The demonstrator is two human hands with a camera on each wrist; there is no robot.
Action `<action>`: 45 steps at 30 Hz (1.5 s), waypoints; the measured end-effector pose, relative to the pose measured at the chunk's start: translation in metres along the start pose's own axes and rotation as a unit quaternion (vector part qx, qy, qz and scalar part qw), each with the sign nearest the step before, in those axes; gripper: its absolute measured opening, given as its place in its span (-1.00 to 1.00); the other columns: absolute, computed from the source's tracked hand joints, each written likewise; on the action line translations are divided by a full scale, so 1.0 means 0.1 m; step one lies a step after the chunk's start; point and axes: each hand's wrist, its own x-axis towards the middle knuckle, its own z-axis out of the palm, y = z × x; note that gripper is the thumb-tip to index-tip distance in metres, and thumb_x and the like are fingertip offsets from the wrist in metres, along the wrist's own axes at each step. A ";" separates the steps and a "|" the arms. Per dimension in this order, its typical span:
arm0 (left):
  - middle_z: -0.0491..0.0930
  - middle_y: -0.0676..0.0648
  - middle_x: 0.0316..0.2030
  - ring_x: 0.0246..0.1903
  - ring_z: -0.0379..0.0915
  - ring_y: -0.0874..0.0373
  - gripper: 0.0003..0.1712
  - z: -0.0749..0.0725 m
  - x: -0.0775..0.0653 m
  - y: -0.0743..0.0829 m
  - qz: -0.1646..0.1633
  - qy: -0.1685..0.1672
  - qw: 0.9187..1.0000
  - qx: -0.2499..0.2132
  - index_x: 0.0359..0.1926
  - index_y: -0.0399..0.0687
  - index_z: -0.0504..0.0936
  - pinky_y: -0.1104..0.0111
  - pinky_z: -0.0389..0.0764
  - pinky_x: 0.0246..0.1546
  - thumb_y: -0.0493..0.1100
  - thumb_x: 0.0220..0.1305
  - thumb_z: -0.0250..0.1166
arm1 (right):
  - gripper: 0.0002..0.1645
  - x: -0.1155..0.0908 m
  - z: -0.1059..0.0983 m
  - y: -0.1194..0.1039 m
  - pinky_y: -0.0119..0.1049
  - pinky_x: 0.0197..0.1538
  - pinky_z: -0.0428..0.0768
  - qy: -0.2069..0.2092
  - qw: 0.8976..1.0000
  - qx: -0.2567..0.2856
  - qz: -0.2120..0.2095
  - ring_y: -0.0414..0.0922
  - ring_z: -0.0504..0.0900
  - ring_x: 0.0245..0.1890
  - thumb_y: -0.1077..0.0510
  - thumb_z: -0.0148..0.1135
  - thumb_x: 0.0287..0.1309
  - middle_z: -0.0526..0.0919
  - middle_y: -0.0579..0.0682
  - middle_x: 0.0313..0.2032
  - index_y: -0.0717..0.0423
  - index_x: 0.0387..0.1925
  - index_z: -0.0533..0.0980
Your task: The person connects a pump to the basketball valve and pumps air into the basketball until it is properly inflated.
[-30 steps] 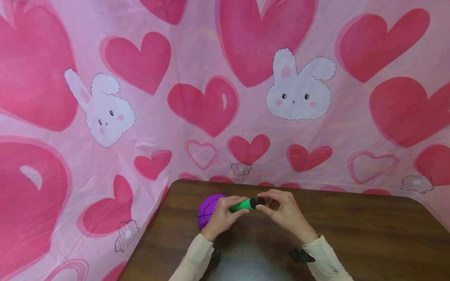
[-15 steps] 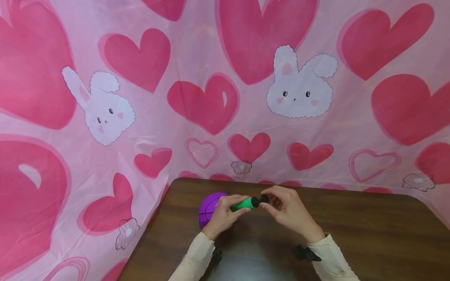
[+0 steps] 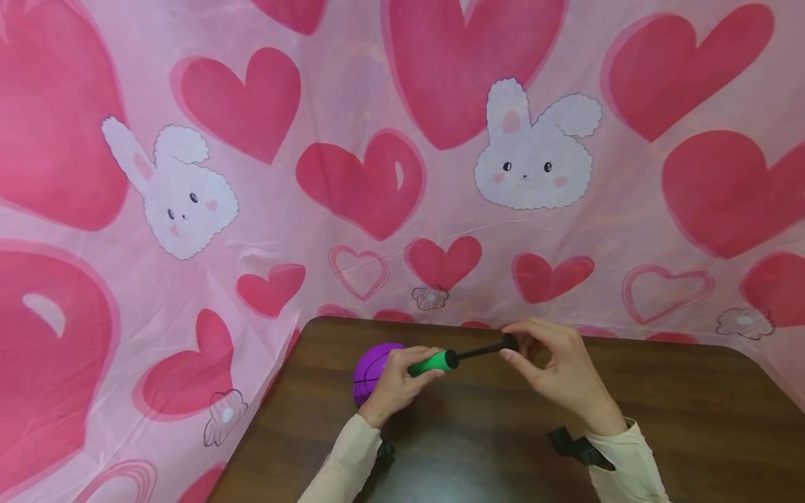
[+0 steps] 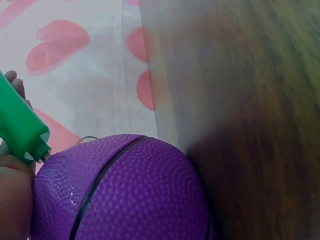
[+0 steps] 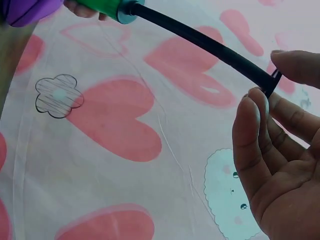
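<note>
My left hand (image 3: 391, 391) grips the green barrel of a small hand pump (image 3: 432, 363). In the left wrist view, the metal tip of the pump (image 4: 22, 122) meets the pebbled surface of a purple ball (image 4: 135, 192) with black seam lines. The black plunger rod (image 5: 200, 42) stands drawn out from the barrel, sloping up to the right in the head view. At its end, my right hand (image 3: 569, 367) pinches the black handle (image 3: 509, 342) between thumb and fingers. The left hand partly hides the ball (image 3: 371, 375) from above.
A dark wooden table (image 3: 679, 405) lies beneath the hands. Behind it hangs a pink cloth (image 3: 453, 216) printed with hearts and rabbits, close to the table's far edge. Black straps, such as the right wrist's (image 3: 578, 447), circle both wrists.
My right hand has moved right and slightly up, drawing the black plunger out of the green barrel. The left hand and the ball have hardly moved.
</note>
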 end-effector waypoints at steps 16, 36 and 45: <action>0.82 -0.11 -0.06 -0.16 0.72 0.25 -0.64 -0.04 -0.01 -0.01 -0.037 0.007 0.999 -0.012 0.07 -0.10 0.79 0.41 0.72 -0.10 -0.23 0.24 0.53 | -0.55 -0.04 0.30 0.12 -0.54 -0.42 0.61 -0.013 0.998 0.065 0.008 -0.35 0.55 -0.51 0.42 0.62 -0.11 0.71 -0.06 -0.39 0.13 -0.10 0.75; 0.82 -0.08 -0.12 -0.24 0.67 0.30 -0.64 -0.06 0.00 0.03 -0.021 -0.015 1.000 -0.006 0.04 -0.09 0.80 0.40 0.73 -0.19 -0.15 0.23 0.55 | -0.60 -0.14 0.74 0.21 -0.38 -0.44 0.68 -0.067 0.991 0.087 0.074 -0.40 0.52 -0.51 0.30 0.64 -0.05 0.69 -0.10 -0.44 0.17 -0.09 0.77; 0.82 -0.12 -0.09 -0.21 0.71 0.27 -0.63 -0.07 0.01 0.03 -0.010 -0.016 1.000 -0.012 0.06 -0.12 0.79 0.40 0.73 -0.20 -0.15 0.23 0.55 | -0.61 -0.14 0.73 0.16 -0.40 -0.44 0.66 -0.067 0.991 0.089 0.079 -0.39 0.52 -0.51 0.27 0.64 -0.02 0.69 -0.11 -0.44 0.15 -0.08 0.77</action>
